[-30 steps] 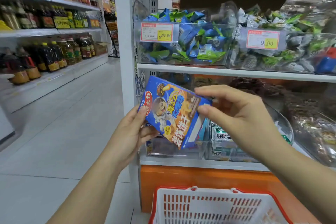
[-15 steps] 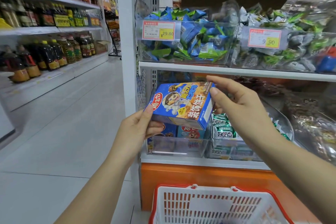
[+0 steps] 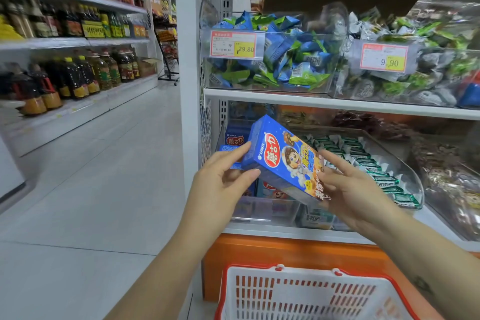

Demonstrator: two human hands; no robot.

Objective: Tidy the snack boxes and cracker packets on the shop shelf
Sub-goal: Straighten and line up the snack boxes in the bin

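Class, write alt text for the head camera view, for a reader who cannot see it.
Two hands hold a blue snack box tilted before a shop shelf, the left hand at its upper end, the right hand at its lower end. Behind it, a clear bin of matching boxes; below, a white basket.
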